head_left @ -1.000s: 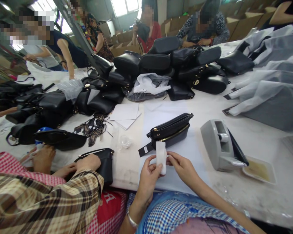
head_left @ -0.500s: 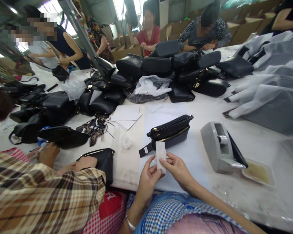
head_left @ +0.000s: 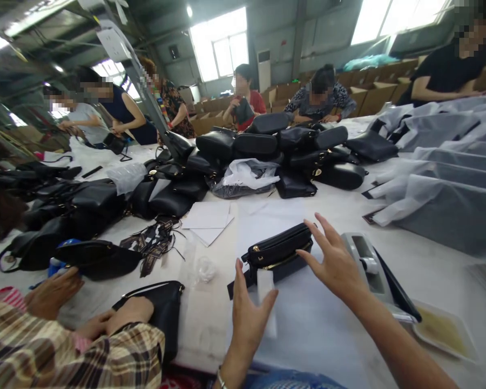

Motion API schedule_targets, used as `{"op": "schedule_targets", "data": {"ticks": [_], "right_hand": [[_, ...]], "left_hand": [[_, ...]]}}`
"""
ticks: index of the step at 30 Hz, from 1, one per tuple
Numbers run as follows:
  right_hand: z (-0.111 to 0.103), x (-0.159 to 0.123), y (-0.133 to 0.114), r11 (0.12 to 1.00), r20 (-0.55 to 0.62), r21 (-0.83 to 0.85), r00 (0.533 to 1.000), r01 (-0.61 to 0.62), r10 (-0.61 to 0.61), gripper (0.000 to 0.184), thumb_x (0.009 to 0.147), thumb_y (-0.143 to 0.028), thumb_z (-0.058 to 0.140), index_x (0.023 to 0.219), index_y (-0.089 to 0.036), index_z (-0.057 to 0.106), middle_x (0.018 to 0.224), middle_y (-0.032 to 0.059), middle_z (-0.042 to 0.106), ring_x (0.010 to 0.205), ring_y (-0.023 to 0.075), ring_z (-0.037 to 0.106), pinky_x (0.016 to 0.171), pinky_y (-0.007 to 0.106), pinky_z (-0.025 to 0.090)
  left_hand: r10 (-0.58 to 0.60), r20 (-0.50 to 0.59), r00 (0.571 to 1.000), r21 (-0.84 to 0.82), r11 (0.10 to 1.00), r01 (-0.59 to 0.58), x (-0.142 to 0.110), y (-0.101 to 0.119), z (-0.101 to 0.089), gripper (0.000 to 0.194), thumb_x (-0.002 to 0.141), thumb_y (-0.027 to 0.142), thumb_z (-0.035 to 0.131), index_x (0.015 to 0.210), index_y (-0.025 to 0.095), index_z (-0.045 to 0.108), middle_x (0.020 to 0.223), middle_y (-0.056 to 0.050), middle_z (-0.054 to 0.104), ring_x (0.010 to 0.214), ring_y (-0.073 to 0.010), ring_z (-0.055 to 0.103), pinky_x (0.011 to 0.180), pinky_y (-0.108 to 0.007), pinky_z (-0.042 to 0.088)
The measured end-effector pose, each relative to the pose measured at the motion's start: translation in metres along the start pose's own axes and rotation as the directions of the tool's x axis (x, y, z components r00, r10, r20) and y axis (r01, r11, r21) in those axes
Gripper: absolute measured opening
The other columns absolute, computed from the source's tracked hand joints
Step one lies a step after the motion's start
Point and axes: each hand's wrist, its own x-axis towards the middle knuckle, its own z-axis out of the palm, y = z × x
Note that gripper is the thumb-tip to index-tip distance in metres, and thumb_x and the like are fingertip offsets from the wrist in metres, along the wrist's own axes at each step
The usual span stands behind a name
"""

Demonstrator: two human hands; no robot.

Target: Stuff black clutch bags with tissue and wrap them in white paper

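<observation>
My left hand point(head_left: 247, 319) is open, fingers stretched upward, just in front of a small white strip point(head_left: 266, 281) that lies by the near end of a black zip bag point(head_left: 279, 249) on the white table point(head_left: 316, 335). Whether the fingers touch the strip I cannot tell. My right hand point(head_left: 335, 263) is open with fingers spread, hovering at the bag's right end, between it and a grey tape dispenser point(head_left: 368, 259). Neither hand holds anything.
A pile of black bags point(head_left: 267, 148) fills the table's middle and left. White sheets point(head_left: 208, 219) and dark hang tags point(head_left: 154, 243) lie nearby. White dust bags point(head_left: 441, 200) stack at the right. A shallow tray point(head_left: 441, 332) sits near the dispenser. A neighbour's hand point(head_left: 125, 316) rests on a small black bag point(head_left: 166, 310).
Both hands let go of the white strip they were pinching, opened, and lifted toward the black zip bag. The view tilted upward.
</observation>
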Motion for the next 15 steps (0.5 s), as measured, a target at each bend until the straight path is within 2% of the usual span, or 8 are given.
{"op": "schedule_targets", "data": {"ticks": [1, 3, 6, 9, 10, 12, 15], "right_hand": [[0.003, 0.008, 0.007, 0.998, 0.047, -0.024, 0.998, 0.053, -0.052, 0.063, 0.090, -0.036, 0.058, 0.148, -0.026, 0.036, 0.155, 0.0101, 0.032, 0.141, 0.0326, 0.031, 0.114, 0.052, 0.034], [0.007, 0.020, 0.018, 0.992, 0.148, -0.048, 0.983, 0.117, -0.109, 0.071, 0.087, -0.033, 0.062, 0.150, -0.027, 0.031, 0.149, 0.0104, 0.040, 0.138, 0.0317, 0.036, 0.111, 0.051, 0.038], [0.003, 0.027, 0.029, 0.986, 0.255, -0.121, 0.964, 0.114, -0.081, 0.078, 0.080, -0.029, 0.070, 0.149, -0.027, 0.035, 0.123, 0.0104, 0.060, 0.116, 0.0304, 0.055, 0.100, 0.048, 0.048], [-0.012, 0.026, 0.033, 0.976, 0.343, -0.170, 0.937, 0.134, -0.069, 0.063, 0.074, -0.024, 0.074, 0.134, -0.029, 0.057, 0.102, 0.0074, 0.067, 0.095, 0.0287, 0.062, 0.099, 0.054, 0.046], [-0.016, 0.024, 0.033, 0.979, 0.371, -0.145, 0.925, 0.145, -0.082, 0.054, 0.074, -0.021, 0.073, 0.126, -0.030, 0.063, 0.102, 0.0068, 0.067, 0.094, 0.0279, 0.063, 0.102, 0.055, 0.044], [-0.022, 0.016, 0.035, 0.991, 0.406, -0.033, 0.908, 0.130, -0.106, 0.043, 0.076, -0.016, 0.066, 0.117, -0.030, 0.069, 0.110, 0.0066, 0.068, 0.099, 0.0263, 0.065, 0.104, 0.050, 0.045], [-0.019, 0.000, 0.038, 0.990, 0.369, 0.107, 0.921, 0.092, -0.126, 0.051, 0.079, -0.008, 0.053, 0.125, -0.029, 0.065, 0.126, 0.0049, 0.065, 0.114, 0.0242, 0.063, 0.101, 0.039, 0.052]], "left_hand": [[-0.007, 0.038, 0.999, 0.039, 0.999, 0.005, 0.005, 0.000, 0.004, 0.109, 0.070, 0.044, 0.077, 0.154, 0.017, 0.013, 0.158, -0.018, 0.027, 0.146, -0.0314, 0.027, 0.118, -0.043, 0.023], [-0.014, 0.095, 0.995, 0.161, 0.987, -0.001, 0.016, -0.002, 0.007, 0.108, 0.069, 0.042, 0.076, 0.153, 0.012, 0.016, 0.153, -0.022, 0.036, 0.140, -0.0347, 0.036, 0.113, -0.045, 0.028], [-0.012, 0.185, 0.983, 0.367, 0.928, -0.057, 0.028, -0.008, -0.002, 0.080, 0.069, 0.036, 0.072, 0.141, 0.019, 0.043, 0.130, -0.016, 0.063, 0.116, -0.0354, 0.059, 0.097, -0.042, 0.041], [-0.081, 0.295, 0.952, 0.515, 0.853, -0.087, 0.039, -0.007, -0.015, 0.052, 0.071, 0.033, 0.068, 0.122, 0.026, 0.060, 0.103, -0.008, 0.074, 0.090, -0.0313, 0.069, 0.076, -0.034, 0.045], [-0.103, 0.306, 0.946, 0.568, 0.818, -0.095, 0.043, -0.005, -0.019, 0.048, 0.072, 0.032, 0.067, 0.119, 0.026, 0.063, 0.098, -0.007, 0.075, 0.088, -0.0307, 0.069, 0.073, -0.033, 0.043], [-0.109, 0.291, 0.950, 0.680, 0.723, -0.125, 0.050, 0.002, -0.027, 0.049, 0.073, 0.029, 0.066, 0.122, 0.025, 0.063, 0.094, -0.009, 0.074, 0.088, -0.0301, 0.067, 0.072, -0.032, 0.042], [-0.015, 0.278, 0.960, 0.773, 0.598, -0.214, 0.063, 0.018, -0.039, 0.063, 0.074, 0.015, 0.062, 0.135, 0.028, 0.054, 0.100, -0.008, 0.071, 0.095, -0.0267, 0.063, 0.079, -0.031, 0.041]]}}
